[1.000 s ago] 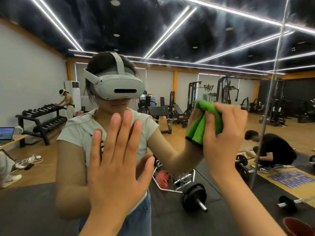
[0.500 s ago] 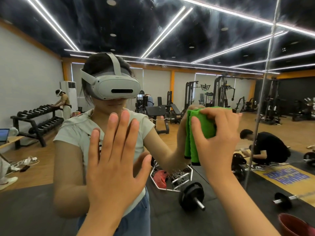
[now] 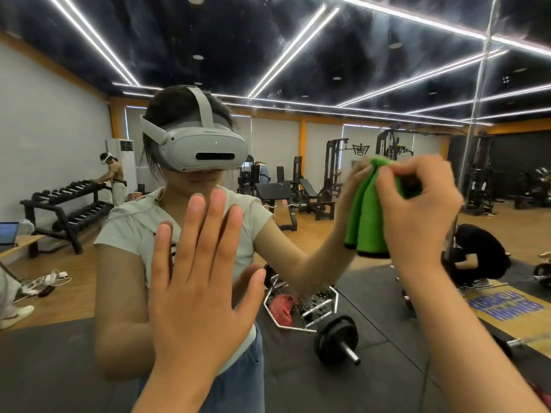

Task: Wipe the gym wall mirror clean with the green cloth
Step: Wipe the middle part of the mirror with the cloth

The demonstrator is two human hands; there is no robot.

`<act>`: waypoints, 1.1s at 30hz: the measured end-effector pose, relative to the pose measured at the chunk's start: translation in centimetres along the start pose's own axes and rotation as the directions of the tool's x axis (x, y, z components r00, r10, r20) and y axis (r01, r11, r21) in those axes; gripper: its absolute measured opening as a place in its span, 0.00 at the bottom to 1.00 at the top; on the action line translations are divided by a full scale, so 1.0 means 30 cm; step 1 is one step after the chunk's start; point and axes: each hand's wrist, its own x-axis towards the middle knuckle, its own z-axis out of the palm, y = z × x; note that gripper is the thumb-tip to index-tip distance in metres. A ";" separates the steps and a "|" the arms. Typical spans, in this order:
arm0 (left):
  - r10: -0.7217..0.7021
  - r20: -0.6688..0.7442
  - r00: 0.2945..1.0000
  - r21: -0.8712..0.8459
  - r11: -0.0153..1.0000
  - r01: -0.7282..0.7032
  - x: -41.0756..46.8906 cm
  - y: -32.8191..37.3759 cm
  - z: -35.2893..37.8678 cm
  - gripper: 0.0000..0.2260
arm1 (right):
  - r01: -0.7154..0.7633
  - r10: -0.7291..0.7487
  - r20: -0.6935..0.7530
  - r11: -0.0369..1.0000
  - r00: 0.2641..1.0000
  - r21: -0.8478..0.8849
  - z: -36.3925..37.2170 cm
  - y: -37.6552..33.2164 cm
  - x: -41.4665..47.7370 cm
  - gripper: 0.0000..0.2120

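The right hand (image 3: 417, 210) grips the cloth (image 3: 366, 216) at its top, fingers curled round the bunch. The folds hang straight down, long axis vertical, against the mirror (image 3: 298, 55) just left of that hand. The left hand (image 3: 202, 278) lies flat on the glass, fingers straight and spread, well apart to the left. The wiping stroke probably falls to the right hand.

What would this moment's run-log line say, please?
step: mirror wipe | left hand: flat on mirror | right hand: grips green cloth against mirror
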 end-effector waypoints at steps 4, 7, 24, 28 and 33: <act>-0.005 -0.013 1.000 -0.006 1.000 0.005 -0.004 0.001 0.003 0.35 | 0.132 -0.131 0.059 0.991 0.990 -0.011 0.049 -0.056 -0.070 0.05; 0.003 -0.015 1.000 -0.035 0.999 -0.004 -0.002 -0.003 -0.004 0.34 | 0.124 -0.124 0.042 0.992 0.991 -0.009 0.024 -0.017 -0.038 0.04; -0.048 -0.007 0.999 -0.153 0.987 0.047 -0.005 -0.003 -0.044 0.31 | 0.072 -0.072 0.003 0.991 0.997 0.109 0.074 -0.088 -0.007 0.04; -0.046 -0.013 0.999 -0.118 0.992 0.045 0.008 -0.034 -0.068 0.28 | 0.090 -0.095 0.019 0.982 0.995 0.166 0.129 -0.192 -0.066 0.04; -0.018 -0.073 0.997 -0.100 0.995 0.011 0.026 -0.105 -0.134 0.26 | 0.201 -0.214 0.074 0.969 0.974 0.143 0.095 -0.118 -0.013 0.04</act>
